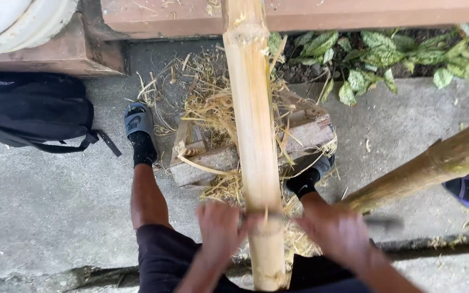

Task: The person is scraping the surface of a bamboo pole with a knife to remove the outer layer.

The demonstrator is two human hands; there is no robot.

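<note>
Bamboo pole (pixel 253 135) propped lengthwise on wooden block (pixel 213 163), between feet. Blurred blade pressed across pole; left hand (pixel 219 230) and right hand (pixel 338 233) clenched on its ends. Shavings (pixel 213 103) heaped: scraping judged partly done, lower section remaining.

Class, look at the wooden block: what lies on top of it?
The bamboo pole and loose shavings lie across the wooden block; its middle top is covered, so unseen.

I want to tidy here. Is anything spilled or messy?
Yes. Dry shavings lie scattered on the concrete around the wooden block under the bamboo pole. Both hands are blurred at the pole.
</note>
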